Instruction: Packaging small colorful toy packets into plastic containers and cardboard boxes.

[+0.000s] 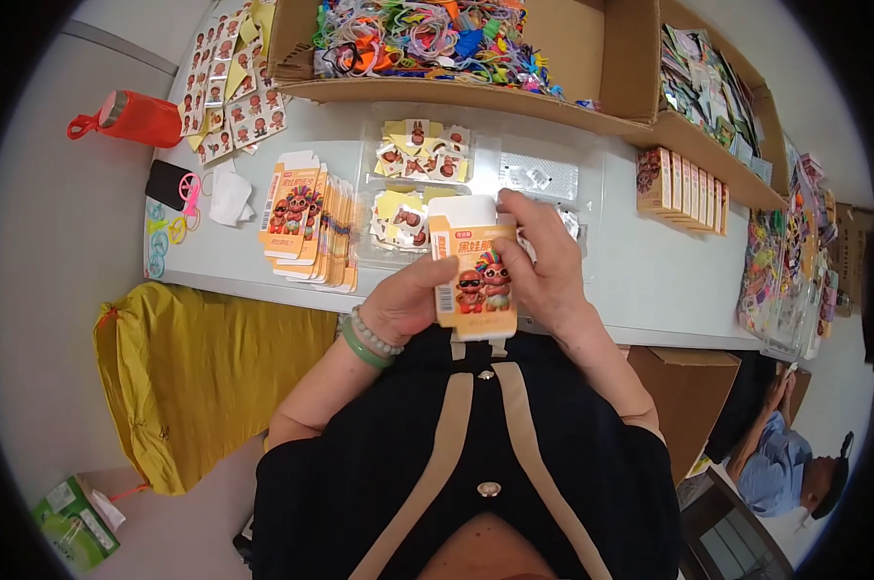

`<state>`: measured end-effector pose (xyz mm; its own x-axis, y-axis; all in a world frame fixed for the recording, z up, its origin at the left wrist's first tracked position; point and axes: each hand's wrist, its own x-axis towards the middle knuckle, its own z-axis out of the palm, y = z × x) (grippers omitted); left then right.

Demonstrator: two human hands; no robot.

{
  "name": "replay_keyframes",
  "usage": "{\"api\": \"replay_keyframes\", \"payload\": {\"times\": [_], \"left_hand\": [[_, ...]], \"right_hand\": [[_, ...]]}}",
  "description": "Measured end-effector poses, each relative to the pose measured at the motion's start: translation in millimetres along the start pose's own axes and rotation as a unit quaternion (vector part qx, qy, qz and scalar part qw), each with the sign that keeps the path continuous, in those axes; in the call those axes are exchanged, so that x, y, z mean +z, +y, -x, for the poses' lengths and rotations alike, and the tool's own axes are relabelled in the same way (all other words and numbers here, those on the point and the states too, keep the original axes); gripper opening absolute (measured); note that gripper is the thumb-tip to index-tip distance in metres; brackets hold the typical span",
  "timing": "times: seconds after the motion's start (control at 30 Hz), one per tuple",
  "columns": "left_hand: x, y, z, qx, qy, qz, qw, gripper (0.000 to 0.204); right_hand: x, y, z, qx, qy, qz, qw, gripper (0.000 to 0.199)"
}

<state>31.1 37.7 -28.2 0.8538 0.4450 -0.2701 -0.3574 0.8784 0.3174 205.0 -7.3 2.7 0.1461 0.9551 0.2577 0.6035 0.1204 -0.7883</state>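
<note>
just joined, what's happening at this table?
A person holds a small orange carton upright in both hands: the left hand grips its lower side, the right hand wraps the other side with fingers at the top flap. On the white table lie a stack of flat cartons to the left, sticker sheets behind, a row of finished boxes to the right, and a cardboard box of colourful bands.

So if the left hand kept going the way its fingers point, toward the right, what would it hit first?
The left hand already grips the small orange box, so that comes first; pushed on past it, the fingers would likely meet the right hand holding the box's other side. Depth is hard to judge here.
</note>
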Motion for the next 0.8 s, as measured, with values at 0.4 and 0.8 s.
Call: {"api": "replay_keyframes", "payload": {"times": [0.4, 0.8], "left_hand": [[7.0, 4.5, 0.2, -0.013, 0.024, -0.074, 0.997, 0.064], [-6.7, 6.5, 3.2, -0.047, -0.077, -0.163, 0.982, 0.107]], "right_hand": [[2.9, 1.6, 3.5, -0.056, -0.102, 0.001, 0.993, 0.039], [-32.9, 8.0, -18.5, -0.024, -0.346, -0.375, 0.859, 0.033]]}}
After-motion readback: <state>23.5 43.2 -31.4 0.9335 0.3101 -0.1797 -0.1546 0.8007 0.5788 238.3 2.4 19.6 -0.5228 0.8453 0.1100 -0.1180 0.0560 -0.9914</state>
